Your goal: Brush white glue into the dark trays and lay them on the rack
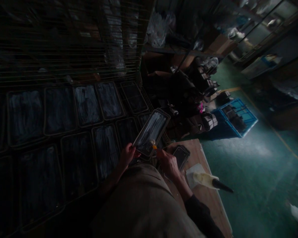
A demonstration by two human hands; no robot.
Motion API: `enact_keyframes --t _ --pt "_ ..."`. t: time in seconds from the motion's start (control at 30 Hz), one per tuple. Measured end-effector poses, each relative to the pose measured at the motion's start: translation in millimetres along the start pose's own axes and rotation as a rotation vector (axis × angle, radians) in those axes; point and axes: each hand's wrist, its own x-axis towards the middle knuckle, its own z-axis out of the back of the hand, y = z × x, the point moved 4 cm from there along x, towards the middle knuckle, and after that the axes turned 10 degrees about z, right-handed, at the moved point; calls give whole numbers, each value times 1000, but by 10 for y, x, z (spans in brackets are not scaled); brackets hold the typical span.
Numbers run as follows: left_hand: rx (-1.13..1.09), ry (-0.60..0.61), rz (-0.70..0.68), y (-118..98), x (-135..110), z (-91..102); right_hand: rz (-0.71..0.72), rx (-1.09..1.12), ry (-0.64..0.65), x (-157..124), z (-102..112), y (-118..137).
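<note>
My left hand (128,156) grips the near left edge of a dark rectangular panel (152,127) with a raised rim, held tilted in front of me. Whitish streaks run lengthwise along its inner face. In my right hand (169,162) is a small brush (154,144) with an orange-yellow handle; its pale bristles are at the lower part of the panel, though contact is hard to judge. Beside my right hand, a smaller dark panel (181,155) lies on a wooden board (193,145).
Rows of similar streaked panels (59,110) lie at the left, below a wire rack (64,62). On the board sit a white sheet (190,174) and a pale yellow object (205,179) with a black pointed end. A blue crate (225,122) stands on the green floor (258,172).
</note>
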Motion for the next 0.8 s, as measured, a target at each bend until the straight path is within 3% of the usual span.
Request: enact_keyframes --t 0.13,0.23,0.4,0.53,0.63,0.8 --pt "7 11 1 -41 -49 -9 -6 121 11 -215 -85 269" --pt "17 30 -21 -61 -71 -13 -27 257 -19 -219 -94 342" --pt "35 29 -33 -71 -73 -20 -125 348 -236 -13 -71 208" --pt "26 26 -12 -68 -67 -7 -113 343 -141 49 -151 228" --pt "18 78 -19 -70 -78 -3 -145 486 -118 -1 -94 260" --pt "-18 111 7 -111 -116 -44 -248 524 -503 -11 291 -17"
